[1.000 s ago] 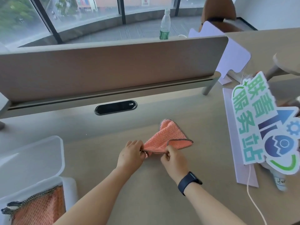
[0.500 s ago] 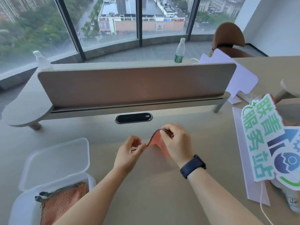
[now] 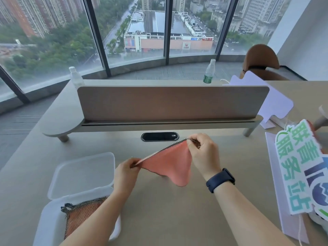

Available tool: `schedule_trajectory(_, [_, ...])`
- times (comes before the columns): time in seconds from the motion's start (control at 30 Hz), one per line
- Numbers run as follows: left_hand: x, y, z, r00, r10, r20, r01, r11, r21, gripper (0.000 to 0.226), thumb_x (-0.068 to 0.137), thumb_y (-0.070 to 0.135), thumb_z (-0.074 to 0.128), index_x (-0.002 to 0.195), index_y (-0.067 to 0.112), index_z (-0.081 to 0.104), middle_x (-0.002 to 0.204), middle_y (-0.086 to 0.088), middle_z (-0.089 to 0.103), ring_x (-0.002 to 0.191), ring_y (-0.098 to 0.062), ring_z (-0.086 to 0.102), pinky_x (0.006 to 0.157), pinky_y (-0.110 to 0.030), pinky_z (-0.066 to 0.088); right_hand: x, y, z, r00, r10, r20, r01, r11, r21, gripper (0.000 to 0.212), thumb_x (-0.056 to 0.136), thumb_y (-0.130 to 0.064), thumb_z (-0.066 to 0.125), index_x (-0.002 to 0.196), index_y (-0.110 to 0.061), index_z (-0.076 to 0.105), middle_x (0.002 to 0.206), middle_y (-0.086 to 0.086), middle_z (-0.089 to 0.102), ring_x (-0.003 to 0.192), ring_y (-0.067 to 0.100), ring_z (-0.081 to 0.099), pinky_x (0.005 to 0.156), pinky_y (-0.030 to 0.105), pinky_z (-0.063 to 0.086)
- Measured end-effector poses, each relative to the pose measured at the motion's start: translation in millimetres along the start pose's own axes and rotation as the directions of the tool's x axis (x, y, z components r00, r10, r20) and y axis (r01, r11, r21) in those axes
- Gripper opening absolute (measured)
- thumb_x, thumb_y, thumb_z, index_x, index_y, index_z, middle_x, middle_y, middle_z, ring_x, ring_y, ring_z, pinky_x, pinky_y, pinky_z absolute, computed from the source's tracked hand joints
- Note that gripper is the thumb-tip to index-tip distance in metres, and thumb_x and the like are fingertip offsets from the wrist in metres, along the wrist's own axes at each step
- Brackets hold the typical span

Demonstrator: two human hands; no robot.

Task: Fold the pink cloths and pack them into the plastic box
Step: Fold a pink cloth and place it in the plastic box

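High-rise office: shared desk (image 3: 177, 219) with divider screen (image 3: 168, 103), cable port (image 3: 159, 136), floor-to-ceiling windows (image 3: 133, 32).

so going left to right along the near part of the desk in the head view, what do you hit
clear plastic box with a folded pink cloth inside → left hand → pink cloth with dark trim stretched in the air → right hand → green and blue cut-out sign

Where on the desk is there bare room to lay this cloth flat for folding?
The bare desk between your forearms, right under the cloth, is free. So is the strip from the cable port toward the divider. It is crowded left by the box and lid, right by the sign.
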State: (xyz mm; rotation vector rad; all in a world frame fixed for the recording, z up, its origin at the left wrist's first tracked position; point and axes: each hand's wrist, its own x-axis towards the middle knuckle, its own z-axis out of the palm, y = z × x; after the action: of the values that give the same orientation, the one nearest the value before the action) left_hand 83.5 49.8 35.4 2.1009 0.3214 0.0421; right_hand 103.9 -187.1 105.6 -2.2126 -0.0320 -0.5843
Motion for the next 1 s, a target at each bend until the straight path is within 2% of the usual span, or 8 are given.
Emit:
schedule_trajectory(0.2, [24, 21, -39, 0.986, 0.153, -0.065, -0.163, 0.961, -0.223, 0.034, 0.080, -0.001, 0.067, 0.080, 0.033, 0.073, 0.078, 0.019, 0.074, 0.076, -0.004, 0.067, 0.074, -0.019, 0.051, 8, 3, -11, 0.999, 0.004, -0.036, -0.002, 0.999, 0.053, 0.009, 0.084, -0.004, 0.065, 0.082, -0.012, 0.068, 0.080, 0.001, 0.066, 0.073, 0.015, 0.060, 0.069, 0.026, 0.049])
schedule_trajectory(0.4, [29, 25, -41, 0.975, 0.224, 0.018, -0.209, 0.935, -0.286, 0.027, 0.079, 0.001, 0.072, 0.078, 0.027, 0.076, 0.078, 0.007, 0.075, 0.072, -0.010, 0.065, 0.074, -0.025, 0.051, -5, 14, -20, 0.999, 0.042, -0.024, -0.039, 0.993, 0.108, 0.015, 0.083, 0.000, 0.064, 0.081, -0.015, 0.066, 0.080, -0.001, 0.067, 0.074, 0.011, 0.060, 0.066, 0.012, 0.046])
schedule_trajectory(0.5, [22, 7, -34, 0.970, 0.188, 0.156, -0.163, 0.974, -0.160, 0.024, 0.080, 0.007, 0.073, 0.075, 0.030, 0.076, 0.062, 0.007, 0.066, 0.056, -0.010, 0.051, 0.056, -0.022, 0.042, -24, 30, -21, 0.998, 0.065, 0.023, -0.066, 0.994, 0.089, 0.016, 0.082, 0.003, 0.065, 0.081, -0.013, 0.068, 0.078, -0.002, 0.068, 0.074, 0.011, 0.061, 0.066, 0.016, 0.048])
schedule_trajectory(0.6, [12, -19, -26, 0.927, 0.102, 0.360, -0.098, 0.995, -0.029, 0.005, 0.076, 0.028, 0.073, 0.074, 0.024, 0.074, 0.055, 0.008, 0.051, 0.054, -0.011, 0.041, 0.056, -0.026, 0.034, -52, 57, -22, 0.982, 0.140, 0.125, -0.145, 0.989, 0.037, 0.015, 0.080, -0.002, 0.067, 0.076, -0.016, 0.068, 0.070, -0.006, 0.067, 0.068, 0.012, 0.061, 0.063, 0.025, 0.049])
schedule_trajectory(0.67, [7, -38, -21, 0.886, 0.054, 0.460, -0.130, 0.982, 0.135, 0.025, 0.067, 0.042, 0.068, 0.072, 0.017, 0.070, 0.055, 0.007, 0.051, 0.053, -0.009, 0.042, 0.055, -0.026, 0.035, -71, 74, -22, 0.953, 0.203, 0.226, -0.207, 0.978, -0.007, 0.010, 0.076, -0.013, 0.066, 0.070, -0.022, 0.066, 0.065, -0.007, 0.065, 0.064, 0.011, 0.060, 0.062, 0.028, 0.048])
schedule_trajectory(0.77, [-3, -59, -11, 0.806, -0.050, 0.590, -0.171, 0.934, 0.313, 0.032, 0.065, 0.040, 0.066, 0.074, 0.009, 0.066, 0.055, 0.006, 0.049, 0.051, -0.007, 0.039, 0.054, -0.025, 0.035, -96, 92, -22, 0.862, 0.298, 0.411, -0.275, 0.955, -0.116, 0.009, 0.074, -0.018, 0.066, 0.069, -0.026, 0.064, 0.059, -0.012, 0.062, 0.055, 0.005, 0.054, 0.057, 0.023, 0.043])
schedule_trajectory(0.9, [-13, -75, 0, 0.758, -0.155, 0.633, -0.181, 0.883, 0.433, 0.025, 0.068, 0.038, 0.064, 0.067, 0.013, 0.062, 0.054, 0.007, 0.054, 0.053, -0.010, 0.046, 0.056, -0.030, 0.042, -117, 108, -16, 0.754, 0.379, 0.536, -0.287, 0.925, -0.250, 0.033, 0.076, -0.013, 0.070, 0.058, -0.038, 0.060, 0.060, -0.023, 0.062, 0.060, -0.001, 0.057, 0.059, 0.017, 0.042])
schedule_trajectory(1.0, [-13, -73, 6, 0.756, -0.213, 0.619, -0.148, 0.865, 0.479, 0.020, 0.075, 0.034, 0.062, 0.067, 0.016, 0.062, 0.063, 0.003, 0.063, 0.060, -0.015, 0.056, 0.062, -0.031, 0.049, -118, 114, -10, 0.740, 0.410, 0.532, -0.275, 0.908, -0.317, 0.033, 0.079, -0.018, 0.069, 0.061, -0.043, 0.057, 0.065, -0.035, 0.060, 0.062, -0.004, 0.058, 0.057, 0.009, 0.038])
